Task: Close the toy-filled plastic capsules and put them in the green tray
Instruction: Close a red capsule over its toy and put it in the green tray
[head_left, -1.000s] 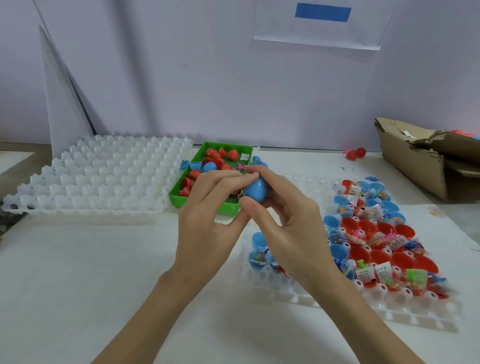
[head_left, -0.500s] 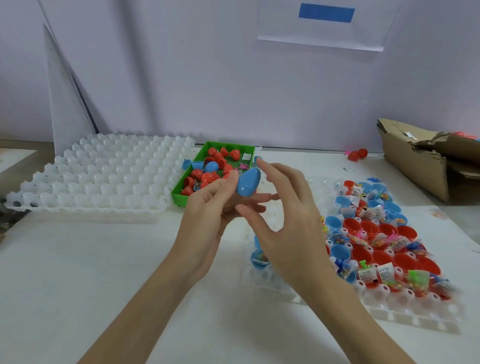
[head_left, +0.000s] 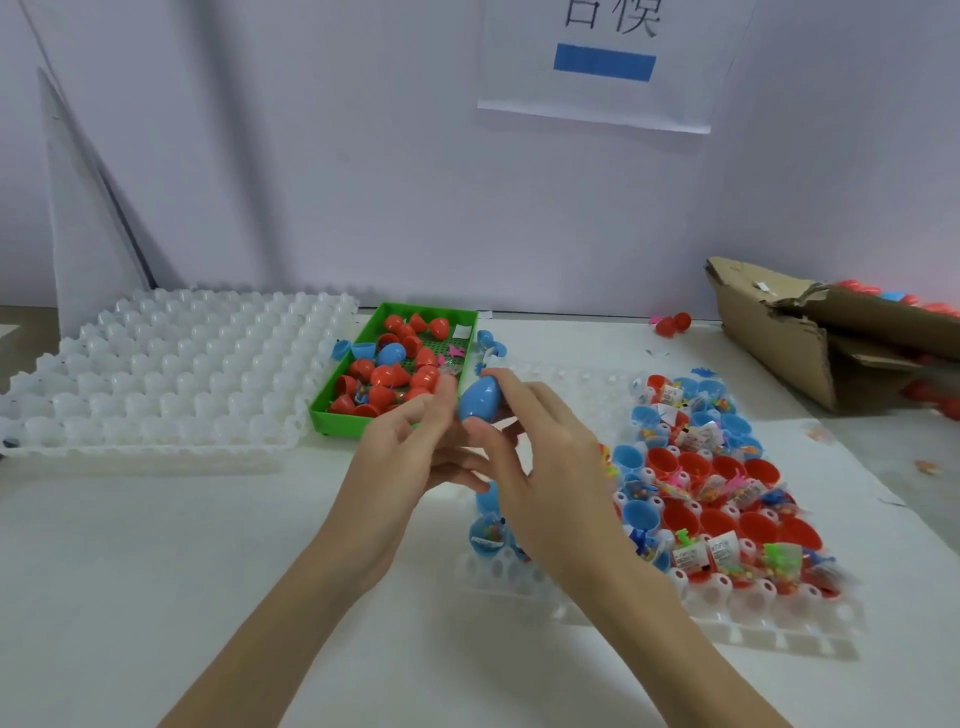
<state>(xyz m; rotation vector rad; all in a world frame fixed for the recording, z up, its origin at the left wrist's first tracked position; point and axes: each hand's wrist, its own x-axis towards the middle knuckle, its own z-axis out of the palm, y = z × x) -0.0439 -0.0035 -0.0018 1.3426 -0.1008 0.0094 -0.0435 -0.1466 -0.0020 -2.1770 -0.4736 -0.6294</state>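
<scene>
We work at a white bench (head_left: 156, 571) before a pale wall. Our left hand (head_left: 400, 467) and right hand (head_left: 540, 467) pinch a closed blue capsule (head_left: 480, 399) between curled fingers (head_left: 511, 387), just beside the green tray (head_left: 332, 410).

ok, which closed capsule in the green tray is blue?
The lone blue capsule left of centre in the green tray; the other closed ones there are red.

Blue capsule (head_left: 480, 398), green tray (head_left: 337, 415) of mostly red capsules (head_left: 415, 374), white dimpled grid trays (head_left: 156, 374), brown cardboard box (head_left: 779, 343)
</scene>
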